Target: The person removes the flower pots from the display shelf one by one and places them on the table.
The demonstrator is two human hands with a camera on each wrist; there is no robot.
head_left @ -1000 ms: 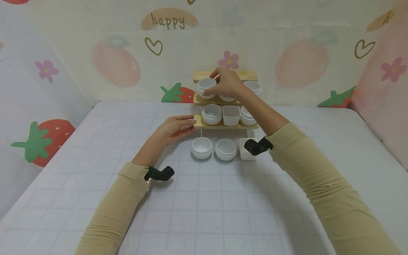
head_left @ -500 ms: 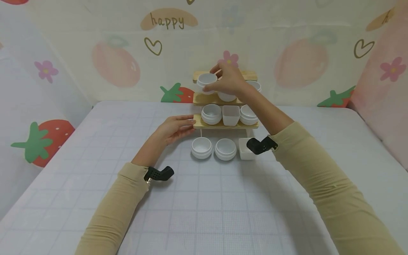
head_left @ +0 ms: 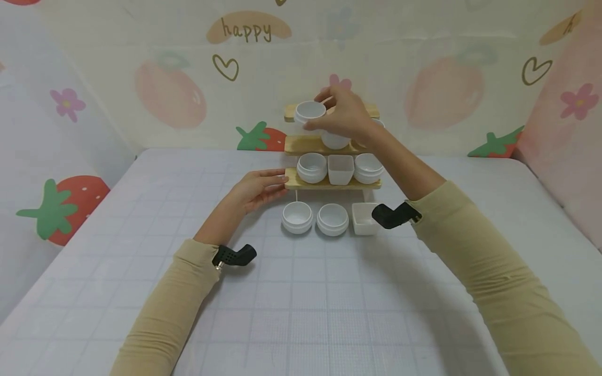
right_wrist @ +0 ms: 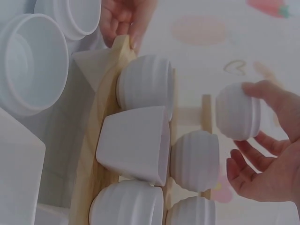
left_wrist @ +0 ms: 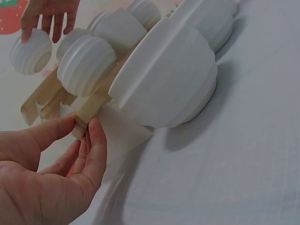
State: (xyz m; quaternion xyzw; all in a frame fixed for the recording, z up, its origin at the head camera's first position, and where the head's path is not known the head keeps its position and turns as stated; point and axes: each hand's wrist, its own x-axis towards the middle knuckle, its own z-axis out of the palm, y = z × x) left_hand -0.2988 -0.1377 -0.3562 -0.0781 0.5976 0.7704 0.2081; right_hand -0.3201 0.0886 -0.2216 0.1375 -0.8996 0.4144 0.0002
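Note:
My right hand (head_left: 345,112) pinches a round white ribbed cup (head_left: 309,112) between thumb and fingers. In the right wrist view this cup (right_wrist: 238,111) hangs apart from the wooden tiers, near the top one. With thumb and fingertips, my left hand (head_left: 256,190) grips the left end of the lowest shelf (head_left: 291,183) of a tiered wooden stand; the left wrist view shows the pinched shelf end (left_wrist: 89,112). On that shelf are a round cup (head_left: 312,168), a square cup (head_left: 340,170) and another round cup (head_left: 368,168). The middle shelf (head_left: 301,145) bears round cups, partly hidden behind my right hand.
Before the stand, two round white cups (head_left: 297,218) and a square one (head_left: 364,219) stand in a row on the grid-patterned table (head_left: 282,313). The top shelf (head_left: 373,110) lies close to the patterned back wall (head_left: 447,31).
My right hand has lifted the round cup off the left of the middle shelf, upward and slightly right, to the top shelf's height. The left hand keeps its hold on the lowest shelf.

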